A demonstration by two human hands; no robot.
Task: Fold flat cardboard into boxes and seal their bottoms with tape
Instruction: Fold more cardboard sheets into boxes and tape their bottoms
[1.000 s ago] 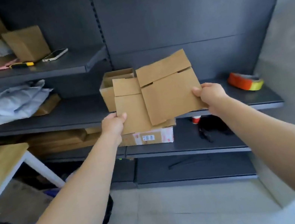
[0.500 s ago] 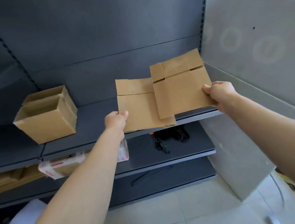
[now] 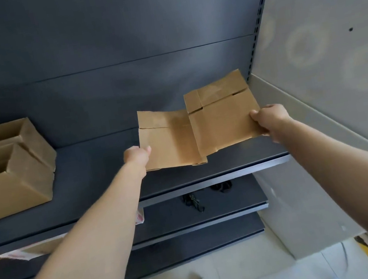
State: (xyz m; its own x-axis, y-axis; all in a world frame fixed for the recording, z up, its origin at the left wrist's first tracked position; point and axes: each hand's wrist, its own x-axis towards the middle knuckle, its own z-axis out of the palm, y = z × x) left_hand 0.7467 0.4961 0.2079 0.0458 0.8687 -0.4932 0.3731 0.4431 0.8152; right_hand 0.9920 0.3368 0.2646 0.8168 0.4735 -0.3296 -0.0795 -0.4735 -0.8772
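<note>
The left hand (image 3: 137, 156) pinches the left cardboard sheet (image 3: 166, 143), the right hand (image 3: 270, 120) grips the right cardboard sheet (image 3: 223, 122), each by its outer edge. The sheets overlap midway between the hands

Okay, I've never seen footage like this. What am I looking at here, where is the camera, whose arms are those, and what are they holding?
There is no machine here. A person wears one wide-angle camera on the head, so this single picture looks forward and down along their own bare arms. The left hand grips the left edge of a flat brown cardboard piece. The right hand grips the right edge of a second flat brown cardboard piece, which overlaps the first. Both pieces are held in the air in front of a dark grey metal shelf. On that shelf, to the left, stands an open-topped brown cardboard box, with a second open box behind it. No tape roll shows in this picture.
</note>
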